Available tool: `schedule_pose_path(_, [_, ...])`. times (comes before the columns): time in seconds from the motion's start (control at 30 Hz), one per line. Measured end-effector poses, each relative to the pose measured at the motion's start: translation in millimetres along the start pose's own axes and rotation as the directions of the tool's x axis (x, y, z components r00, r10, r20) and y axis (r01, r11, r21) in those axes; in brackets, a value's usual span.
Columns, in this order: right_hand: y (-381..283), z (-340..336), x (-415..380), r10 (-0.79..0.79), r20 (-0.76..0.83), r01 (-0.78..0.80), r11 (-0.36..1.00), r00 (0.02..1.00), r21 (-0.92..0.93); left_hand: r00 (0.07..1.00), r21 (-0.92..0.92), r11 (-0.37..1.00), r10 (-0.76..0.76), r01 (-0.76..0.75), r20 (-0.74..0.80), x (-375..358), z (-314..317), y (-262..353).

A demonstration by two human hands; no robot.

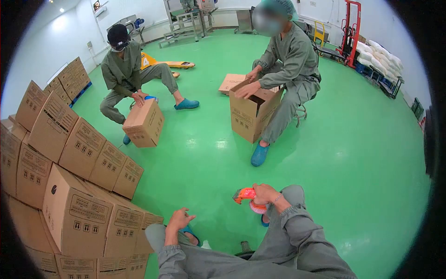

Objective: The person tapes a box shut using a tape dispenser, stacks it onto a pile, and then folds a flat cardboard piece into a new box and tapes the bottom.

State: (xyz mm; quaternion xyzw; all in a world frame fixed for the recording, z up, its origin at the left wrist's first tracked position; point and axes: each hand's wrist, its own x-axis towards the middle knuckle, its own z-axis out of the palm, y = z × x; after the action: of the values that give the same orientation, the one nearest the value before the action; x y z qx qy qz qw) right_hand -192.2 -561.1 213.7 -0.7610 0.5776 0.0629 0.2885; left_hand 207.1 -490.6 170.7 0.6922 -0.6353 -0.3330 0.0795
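My right hand (pixel 266 194), near my right knee, is closed around the handle of an orange tape dispenser (pixel 245 194). Its dark-tipped head points left, and a pinkish tape roll shows below my fingers. Beside my left knee, my left hand (pixel 180 219) hovers above the floor with fingers apart and nothing visible in it. The closest thing to that hand is a stack of printed cardboard boxes (pixel 87 218) on the left.
One co-worker bends over a closed box (pixel 145 122); another sits with both hands at an open-topped box (pixel 252 113). Behind them are a yellow pallet jack (pixel 162 63), a red lift stacker (pixel 351 32) and white sacks (pixel 378 58). The floor (pixel 353 186) is green.
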Motion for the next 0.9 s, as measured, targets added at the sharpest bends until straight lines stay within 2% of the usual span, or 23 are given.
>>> schedule_pose_path(0.13, [-3,-3,-2,-0.001,0.015,0.001,1.000,1.000,-0.006,0.999,0.009,0.999,0.045,-0.045,-0.011,0,0,-1])
schedule_pose_path(0.6, [3,4,3,-0.029,-0.036,0.030,0.999,0.999,0.018,0.999,-0.005,0.999,0.036,-0.036,-0.021,0,-2,-2])
schedule_pose_path(0.9, [3,5,3,0.001,0.002,-0.001,1.000,1.000,0.007,1.000,0.001,1.000,0.012,-0.012,-0.008,-1,-1,-3])
